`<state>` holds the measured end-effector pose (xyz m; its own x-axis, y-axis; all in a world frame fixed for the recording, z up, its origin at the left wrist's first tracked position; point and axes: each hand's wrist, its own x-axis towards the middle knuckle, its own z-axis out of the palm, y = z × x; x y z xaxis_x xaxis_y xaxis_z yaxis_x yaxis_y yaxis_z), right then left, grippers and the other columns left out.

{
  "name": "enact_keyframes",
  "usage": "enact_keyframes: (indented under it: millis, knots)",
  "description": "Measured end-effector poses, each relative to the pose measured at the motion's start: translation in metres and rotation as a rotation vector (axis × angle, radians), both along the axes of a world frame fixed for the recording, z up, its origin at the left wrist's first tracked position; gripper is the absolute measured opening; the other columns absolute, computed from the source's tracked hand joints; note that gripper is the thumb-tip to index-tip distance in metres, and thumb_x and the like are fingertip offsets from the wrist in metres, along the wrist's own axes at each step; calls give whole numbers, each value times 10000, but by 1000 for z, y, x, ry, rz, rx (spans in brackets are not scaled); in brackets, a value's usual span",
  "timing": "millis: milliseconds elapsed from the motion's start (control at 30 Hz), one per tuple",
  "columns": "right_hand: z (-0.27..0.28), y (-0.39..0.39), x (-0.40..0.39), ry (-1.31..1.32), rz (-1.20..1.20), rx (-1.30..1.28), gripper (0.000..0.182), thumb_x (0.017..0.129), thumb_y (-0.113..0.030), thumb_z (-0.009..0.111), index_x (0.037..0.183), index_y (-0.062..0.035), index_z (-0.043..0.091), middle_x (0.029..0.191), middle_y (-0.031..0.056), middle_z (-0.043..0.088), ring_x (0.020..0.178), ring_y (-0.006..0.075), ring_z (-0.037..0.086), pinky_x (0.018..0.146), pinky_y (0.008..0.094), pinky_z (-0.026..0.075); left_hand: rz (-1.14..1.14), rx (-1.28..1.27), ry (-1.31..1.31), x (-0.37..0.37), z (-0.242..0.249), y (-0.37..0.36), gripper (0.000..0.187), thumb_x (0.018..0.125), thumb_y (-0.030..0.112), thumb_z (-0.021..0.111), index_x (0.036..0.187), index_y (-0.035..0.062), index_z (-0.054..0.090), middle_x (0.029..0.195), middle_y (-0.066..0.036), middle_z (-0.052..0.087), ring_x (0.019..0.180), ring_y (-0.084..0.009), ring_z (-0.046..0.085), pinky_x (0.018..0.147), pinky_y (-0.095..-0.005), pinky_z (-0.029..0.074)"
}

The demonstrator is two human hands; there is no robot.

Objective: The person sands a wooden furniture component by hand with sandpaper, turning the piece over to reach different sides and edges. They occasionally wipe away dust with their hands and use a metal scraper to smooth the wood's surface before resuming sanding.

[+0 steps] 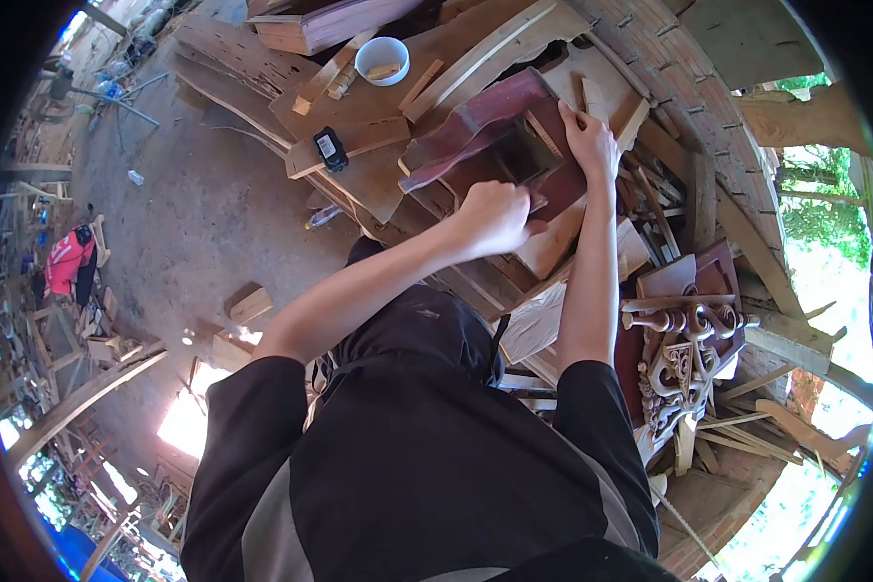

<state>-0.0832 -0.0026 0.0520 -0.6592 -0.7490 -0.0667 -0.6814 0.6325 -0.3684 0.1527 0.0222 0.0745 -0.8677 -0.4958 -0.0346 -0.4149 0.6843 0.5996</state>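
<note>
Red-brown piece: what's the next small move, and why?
I'd probably ease the left hand aside to expose the red-brown piece more: curled, it hides part of the near edge, while the right hand, on the right side, looks able to steady it.

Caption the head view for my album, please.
Left hand over a reddish wooden piece, right hand at its edge, a white bowl nearby.

Light: bright daylight entered through the right-hand opening [829,262] | Glare: opening and sunlit patch [185,419] burned white | Shadows: soft over the floor [184,213] | Optics: fisheye bowed the edges, black surround, blue fringing; left-edge clutter [44,330] looked soft
</note>
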Motion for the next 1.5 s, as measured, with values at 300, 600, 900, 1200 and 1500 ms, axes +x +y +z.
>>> enact_keyframes:
  millis: [300,600,900,1200,1500]
  knots:
    - [5,3,3,12,-2,17,760,877,-806,429,1197,-196,751,1173,190,721,1158,390,654,1017,459,481,-69,-18,-121,14,13,-2,689,857,663,666,837,-24,719,628,-205,664,630,-375,710,580,-454,572]
    - [4,1,3,-20,-13,41,753,877,-811,439,1205,-208,747,1180,177,721,1172,377,647,1016,453,479,3,55,-72,0,-12,-5,722,854,656,671,946,-60,702,715,-233,694,722,-372,723,636,-453,571]
    - [13,1,8,-37,-2,42,741,877,-812,424,1173,-224,764,1166,157,732,1152,359,665,1005,442,489,84,122,-143,18,-18,5,554,905,486,692,1045,-49,648,692,-209,678,669,-390,697,604,-469,553]
    - [10,2,6,-52,20,24,745,869,-815,441,1164,-214,767,1161,170,731,1156,373,657,1006,453,490,133,24,-103,38,-12,27,593,890,507,709,1077,-51,634,682,-219,670,673,-403,695,590,-475,550]
    - [6,4,7,-36,18,-25,717,876,-791,461,1106,-192,782,1109,196,736,1089,389,682,956,467,516,36,-459,94,65,-6,65,591,915,192,588,1396,-122,450,1351,-371,537,1283,-428,560,1066,-470,469]
